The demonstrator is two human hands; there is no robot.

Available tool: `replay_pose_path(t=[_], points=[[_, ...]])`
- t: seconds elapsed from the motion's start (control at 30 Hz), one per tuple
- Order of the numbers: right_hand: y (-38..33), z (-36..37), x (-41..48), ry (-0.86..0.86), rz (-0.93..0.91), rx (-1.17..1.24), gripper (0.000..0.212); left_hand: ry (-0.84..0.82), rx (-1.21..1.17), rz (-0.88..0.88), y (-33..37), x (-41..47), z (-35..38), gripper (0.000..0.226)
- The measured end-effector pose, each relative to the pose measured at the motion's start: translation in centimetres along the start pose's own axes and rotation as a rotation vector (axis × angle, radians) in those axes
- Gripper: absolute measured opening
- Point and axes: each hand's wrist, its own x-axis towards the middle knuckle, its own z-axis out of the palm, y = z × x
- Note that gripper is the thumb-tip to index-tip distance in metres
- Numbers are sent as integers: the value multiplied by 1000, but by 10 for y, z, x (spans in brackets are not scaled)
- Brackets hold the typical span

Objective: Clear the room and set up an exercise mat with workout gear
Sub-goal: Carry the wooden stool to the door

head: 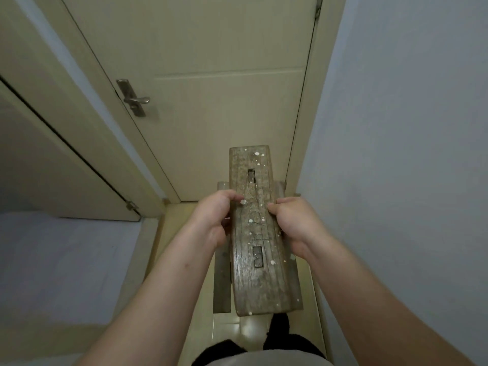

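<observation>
Between two hands, at mid-frame: a worn wooden stool (257, 233) is gripped from both sides, its long seat board running away from the person toward the door.
Left hand (211, 220): clamped on the left long edge of the seat board, thumb on top of the wood, fingers curled under the edge and mostly hidden.
Right hand (293, 225): clamped on the right long edge, directly across from the other hand, fingertips showing over the top of the board.
Arms: both bare forearms reach forward from the lower corners and converge on the stool.
Stool: the seat is dark, cracked and speckled with pale paint spots; two rectangular mortise slots sit along its centre line, one beyond the hands and one nearer the person. Splayed legs show on either side below the seat, at the near end and the far end. Whether the legs touch the floor cannot be told.
Below the stool: glossy pale floor tiles (227, 331) and the person's dark-clad legs with a light garment hem at the bottom edge.
Ahead: a closed cream door (224, 62) with a metal lever handle (134, 97) on its left side; the far end of the stool is near its base.
Left side: a second cream door (47, 165), set at an angle, with a pale wall beneath it.
Right side: a plain pale wall (409, 128) close beside the stool.
</observation>
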Motion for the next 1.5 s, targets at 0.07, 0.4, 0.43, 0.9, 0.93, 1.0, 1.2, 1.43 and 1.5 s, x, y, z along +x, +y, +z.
replay_pose_path(t=[0.07,0.4,0.43,0.9,0.93,1.0,1.2,1.43,1.5], points=[[-21,-4,35,16,41,-8,23,8,0,-21,23,28,15,5],[-75,-5,212,78,208,-101,19,-38,33,-146,99,198,68,12],[-76,-6,230,86,229,-105,19,-45,43,-161,104,217,74,13],[16,-32,453,76,437,-105,17,-46,85,-303,50,456,152,25],[29,-33,469,67,444,-101,18,-44,77,-297,38,474,155,26],[68,-37,508,87,457,-98,23,-48,76,-300,4,519,166,26],[178,-42,607,129,458,-176,23,-58,45,-341,-89,635,182,23],[293,-32,696,146,455,-298,28,-73,48,-364,-189,746,178,39],[322,-29,718,146,465,-324,29,-72,48,-372,-213,773,178,38]])
